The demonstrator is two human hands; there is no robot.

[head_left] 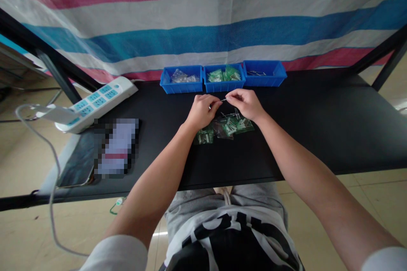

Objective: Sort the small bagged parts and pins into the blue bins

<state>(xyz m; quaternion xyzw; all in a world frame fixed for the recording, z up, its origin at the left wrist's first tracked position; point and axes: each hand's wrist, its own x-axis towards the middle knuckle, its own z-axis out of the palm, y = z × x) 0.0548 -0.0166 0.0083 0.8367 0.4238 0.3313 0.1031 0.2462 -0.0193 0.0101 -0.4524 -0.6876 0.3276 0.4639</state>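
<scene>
My left hand [202,112] and my right hand [247,103] are close together above the black table, each in a pinch. Between their fingertips runs a thin metal pin [224,100]; its exact kind is too small to make out. Just below the hands lie small clear bags with green markings, one bag [205,136] at the left and another bag [238,125] at the right, both showing short metal pieces. A bag that looks mostly clear [224,129] lies between them. Several loose thin pins [234,113] rest at the top of this pile, under my right hand.
Behind the hands stand three blue bins: the left bin [181,88] with clear bags, the middle bin [225,87] with green-marked bags, the right bin [266,80] with a few thin pins. A power strip [95,103], a phone [117,146] and a dark flat device [81,159] lie left.
</scene>
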